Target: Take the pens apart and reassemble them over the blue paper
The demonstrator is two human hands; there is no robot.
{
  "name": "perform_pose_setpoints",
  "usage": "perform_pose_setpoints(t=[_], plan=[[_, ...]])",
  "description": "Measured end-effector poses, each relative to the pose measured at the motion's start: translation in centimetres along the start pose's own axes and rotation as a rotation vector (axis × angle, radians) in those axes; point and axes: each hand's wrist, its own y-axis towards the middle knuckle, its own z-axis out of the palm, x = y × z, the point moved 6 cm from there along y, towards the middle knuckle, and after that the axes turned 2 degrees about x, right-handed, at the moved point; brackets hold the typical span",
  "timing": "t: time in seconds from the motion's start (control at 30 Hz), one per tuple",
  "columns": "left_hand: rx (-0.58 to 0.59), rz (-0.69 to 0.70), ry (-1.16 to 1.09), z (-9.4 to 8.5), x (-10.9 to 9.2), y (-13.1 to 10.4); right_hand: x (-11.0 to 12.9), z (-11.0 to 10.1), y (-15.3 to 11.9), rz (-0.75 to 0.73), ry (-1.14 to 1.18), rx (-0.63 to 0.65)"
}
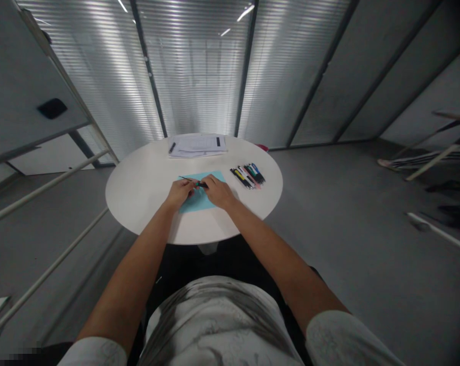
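Observation:
Both of my hands meet over a light blue sheet on the round white table. My left hand is closed, fingers pinched around a thin dark stick that points out to the left. Between the hands lies a short black pen piece with a bit of green at its left end. My right hand grips this piece, its fingers curled. Whether the stick and the black piece are joined is hidden by the fingers. Right of the sheet, several pens lie side by side in a row.
A stack of printed papers with dark clips or strips rests at the table's far edge. A whiteboard on a white metal frame stands at left. Glass panels with blinds rise behind the table. Furniture legs show at far right.

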Motion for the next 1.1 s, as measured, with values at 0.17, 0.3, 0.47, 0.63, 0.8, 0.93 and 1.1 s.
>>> perform_pose_setpoints(t=[0.17, 0.3, 0.47, 0.63, 0.8, 0.93, 1.1], plan=[[-0.047, -0.031, -0.190, -0.4, 0.5, 0.3, -0.1, -0.9, -0.3, 0.106, -0.043, 0.027], [-0.062, -0.098, -0.303, -0.5, 0.5, 0.2, -0.3, -0.4, -0.3, 0.119, -0.063, 0.131], [-0.113, -0.120, -0.329, -0.8, 0.5, 0.2, -0.1, -0.2, -0.3, 0.085, -0.031, 0.130], [-0.102, -0.112, -0.298, -0.8, 0.5, 0.2, 0.1, -0.2, -0.2, 0.075, 0.016, 0.128], [-0.058, -0.101, -0.253, -0.5, 0.5, 0.1, 0.1, -0.2, -0.2, 0.094, 0.016, 0.161], [-0.004, -0.066, -0.157, -0.1, 0.2, -0.1, 0.0, 0.0, -0.1, 0.083, 0.035, 0.137], [0.066, -0.052, -0.091, 0.3, -0.1, -0.3, -1.2, -0.2, 0.1, 0.163, 0.108, 0.005]])
